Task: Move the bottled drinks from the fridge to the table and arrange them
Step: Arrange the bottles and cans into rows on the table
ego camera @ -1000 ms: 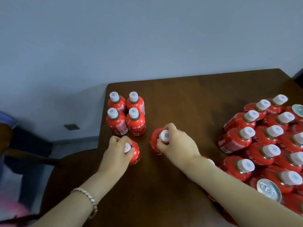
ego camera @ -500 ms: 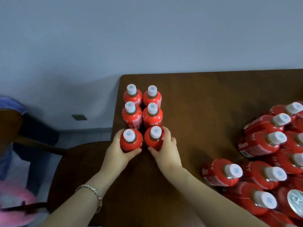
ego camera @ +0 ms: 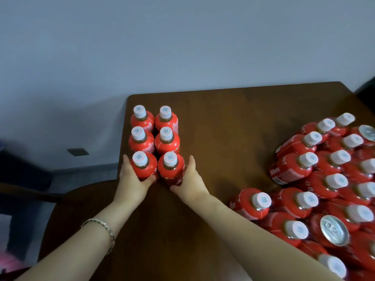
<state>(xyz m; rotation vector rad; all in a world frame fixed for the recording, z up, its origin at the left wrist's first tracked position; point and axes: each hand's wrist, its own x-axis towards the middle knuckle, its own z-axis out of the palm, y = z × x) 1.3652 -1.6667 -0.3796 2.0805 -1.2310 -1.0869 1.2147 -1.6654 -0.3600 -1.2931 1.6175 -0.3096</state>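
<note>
A dark brown wooden surface is being backed by a plain grey-blue wall, and a small dark socket plate is being shown low on that wall at the left. Near the far left corner of the surface, six red bottles with white caps are being kept upright in a block, two across and three deep. The four rear bottles are being left untouched. The front-left bottle is being grasped by the left grip, with the fingers being laid along its outer side and the thumb being curled under its near face. The front-right bottle is being grasped likewise by the right grip from the opposite side (the two are mirroring one another). Both front bottles are being held side by side, close against the row behind; whether they are touching it cannot be told. A metal bracelet is being worn on the left wrist. Well apart, at the right of the surface, a crowded pile of bottles of the same kind is being left lying tilted, caps toward the camera. Two cans with silver tops are being seen among them, the near can and the far can.
</note>
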